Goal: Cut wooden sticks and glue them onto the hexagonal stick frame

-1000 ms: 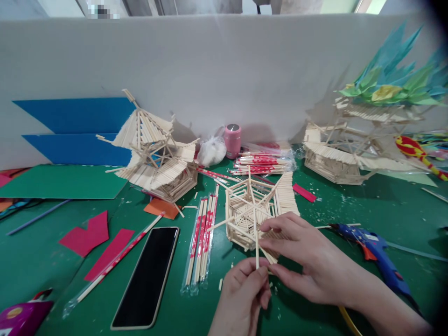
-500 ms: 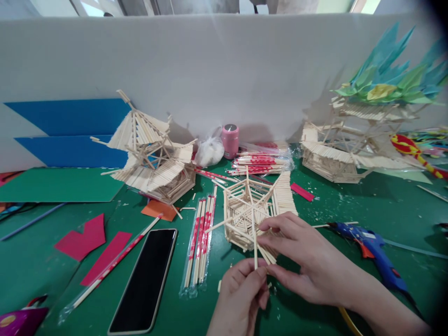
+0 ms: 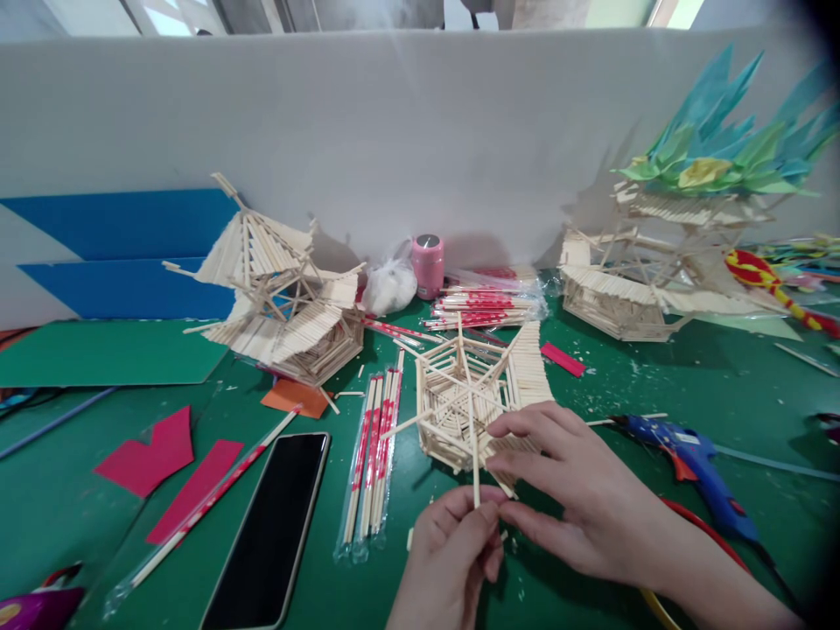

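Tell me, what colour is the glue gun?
The glue gun is blue with an orange trigger; head view.

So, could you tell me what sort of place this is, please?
Probably a craft or model-making workbench: a green table holds stick pavilions, chopstick packets and a blue glue gun, and the left hand pinches a stick at the half-built frame that the right hand grips.

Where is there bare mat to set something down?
Free: green mat between glue gun and right stick model; also left of red paper cutouts. Crowded: phone, wrapped sticks, hexagonal stick frame, where left hand pinches a stick.
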Tool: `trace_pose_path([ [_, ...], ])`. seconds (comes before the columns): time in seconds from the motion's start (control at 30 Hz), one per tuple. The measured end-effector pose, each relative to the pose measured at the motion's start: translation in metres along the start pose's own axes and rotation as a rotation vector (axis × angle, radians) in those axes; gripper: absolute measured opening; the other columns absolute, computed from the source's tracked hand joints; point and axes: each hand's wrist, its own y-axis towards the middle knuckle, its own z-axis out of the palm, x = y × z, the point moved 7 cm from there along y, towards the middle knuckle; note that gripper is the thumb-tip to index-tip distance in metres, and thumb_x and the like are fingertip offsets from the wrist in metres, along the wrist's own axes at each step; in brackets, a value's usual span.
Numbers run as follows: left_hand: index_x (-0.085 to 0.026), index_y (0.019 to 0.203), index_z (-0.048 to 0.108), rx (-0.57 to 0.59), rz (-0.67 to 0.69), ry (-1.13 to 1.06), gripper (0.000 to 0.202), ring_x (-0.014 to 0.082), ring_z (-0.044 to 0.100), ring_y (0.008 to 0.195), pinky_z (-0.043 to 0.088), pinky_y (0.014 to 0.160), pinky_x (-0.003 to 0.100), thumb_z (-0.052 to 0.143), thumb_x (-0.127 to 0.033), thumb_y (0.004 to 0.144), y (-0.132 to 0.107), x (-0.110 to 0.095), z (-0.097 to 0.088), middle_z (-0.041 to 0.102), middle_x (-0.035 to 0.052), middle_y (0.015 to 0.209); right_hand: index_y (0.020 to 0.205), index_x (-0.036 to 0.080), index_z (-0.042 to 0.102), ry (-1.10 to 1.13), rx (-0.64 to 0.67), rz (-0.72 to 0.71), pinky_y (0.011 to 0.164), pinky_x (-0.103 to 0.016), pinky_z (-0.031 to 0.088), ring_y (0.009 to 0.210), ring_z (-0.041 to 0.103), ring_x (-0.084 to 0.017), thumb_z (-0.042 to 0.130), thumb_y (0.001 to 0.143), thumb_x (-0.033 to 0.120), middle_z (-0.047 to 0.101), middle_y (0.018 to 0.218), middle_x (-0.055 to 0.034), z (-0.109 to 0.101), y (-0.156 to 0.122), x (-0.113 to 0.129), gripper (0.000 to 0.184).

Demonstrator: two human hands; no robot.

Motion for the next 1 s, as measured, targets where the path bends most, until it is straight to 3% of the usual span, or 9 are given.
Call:
trace_pose_path([
  [0.13, -0.012, 0.072, 0.067, -0.038, 0.028, 0.06, 0.018, 0.0062, 0.036, 0.044, 0.022, 0.044, 0.021, 0.067, -0.029, 0.065, -0.002, -0.003, -0.006, 0.045, -0.0039, 0.048, 0.094, 0.023, 0.057, 0.004, -0.019, -0.006, 0.082, -0.037, 0.04, 0.099, 0.048, -0.02, 0.054, 0.077, 0.025, 0.055, 0.107, -0.0052, -0.005, -0.003, 0.001, 0.017],
  [0.2, -0.013, 0.071, 0.066, -0.084, 0.065, 0.14, 0.017, 0.0065, 0.037, 0.045, 0.024, 0.045, 0.02, 0.067, -0.029, 0.065, -0.005, -0.008, -0.014, 0.047, -0.0034, 0.05, 0.096, 0.023, 0.056, 0.007, -0.101, -0.002, 0.078, -0.036, 0.042, 0.094, 0.05, -0.02, 0.055, 0.075, 0.021, 0.056, 0.102, -0.0058, -0.014, -0.01, 0.003, 0.02],
  [0.27, -0.015, 0.071, 0.066, -0.149, 0.118, 0.231, 0.016, 0.0068, 0.037, 0.046, 0.026, 0.046, 0.02, 0.067, -0.028, 0.064, -0.009, -0.014, -0.023, 0.048, -0.0033, 0.052, 0.098, 0.023, 0.053, 0.022, -0.261, 0.046, 0.071, -0.034, 0.044, 0.086, 0.053, -0.02, 0.055, 0.074, 0.015, 0.057, 0.094, -0.0055, -0.025, -0.025, 0.002, 0.026],
  [0.4, -0.018, 0.069, 0.067, -0.249, 0.239, 0.441, 0.009, 0.0083, 0.041, 0.051, 0.031, 0.048, 0.019, 0.066, -0.025, 0.063, -0.02, -0.026, -0.032, 0.051, -0.002, 0.06, 0.088, 0.027, 0.053, 0.116, -0.702, 0.317, 0.058, -0.029, 0.044, 0.069, 0.052, -0.016, 0.05, 0.075, 0.011, 0.054, 0.077, -0.0005, -0.035, -0.073, -0.015, 0.021],
  [0.5, -0.021, 0.068, 0.067, -0.263, 0.361, 0.635, 0.005, 0.0116, 0.047, 0.056, 0.036, 0.052, 0.021, 0.063, -0.021, 0.065, -0.027, -0.037, -0.034, 0.054, -0.0004, 0.066, 0.081, 0.027, 0.054, 0.141, -0.839, 0.617, 0.049, -0.026, 0.042, 0.06, 0.051, -0.014, 0.05, 0.078, 0.019, 0.054, 0.075, 0.0006, -0.021, -0.111, -0.041, 0.009],
  [0.6, -0.022, 0.069, 0.066, -0.276, 0.481, 0.838, 0.007, 0.0161, 0.052, 0.062, 0.039, 0.055, 0.023, 0.06, -0.019, 0.068, -0.033, -0.053, -0.039, 0.058, 0.0015, 0.067, 0.087, 0.024, 0.056, 0.145, -0.69, 0.811, 0.046, -0.025, 0.046, 0.055, 0.056, -0.013, 0.053, 0.078, 0.032, 0.056, 0.077, -0.0001, 0.0, -0.135, -0.069, 0.012],
  [0.7, -0.023, 0.07, 0.067, -0.301, 0.508, 0.99, 0.009, 0.0198, 0.056, 0.069, 0.041, 0.06, 0.025, 0.061, -0.018, 0.067, -0.035, -0.067, -0.052, 0.063, 0.0029, 0.071, 0.09, 0.023, 0.055, 0.047, -0.549, 0.865, 0.053, -0.027, 0.05, 0.058, 0.06, -0.015, 0.05, 0.079, 0.038, 0.059, 0.077, -0.0003, 0.006, -0.15, -0.091, 0.019],
  [0.87, -0.024, 0.074, 0.067, -0.354, 0.581, 1.077, 0.009, 0.0208, 0.057, 0.074, 0.043, 0.062, 0.026, 0.061, -0.021, 0.067, -0.039, -0.081, -0.064, 0.063, 0.0023, 0.076, 0.096, 0.02, 0.054, -0.362, -0.293, 0.6, 0.068, -0.032, 0.05, 0.079, 0.062, -0.019, 0.04, 0.085, 0.033, 0.064, 0.091, -0.0055, 0.002, -0.13, -0.11, 0.022],
  [1.0, -0.023, 0.071, 0.067, -0.358, 0.598, 1.078, 0.008, 0.0211, 0.058, 0.073, 0.044, 0.061, 0.025, 0.061, -0.02, 0.066, -0.043, -0.077, -0.062, 0.064, 0.0025, 0.075, 0.099, 0.018, 0.057, -0.444, -0.078, 0.466, 0.069, -0.031, 0.049, 0.083, 0.061, -0.02, 0.043, 0.083, 0.021, 0.066, 0.094, -0.0071, 0.014, -0.095, -0.121, 0.021],
])
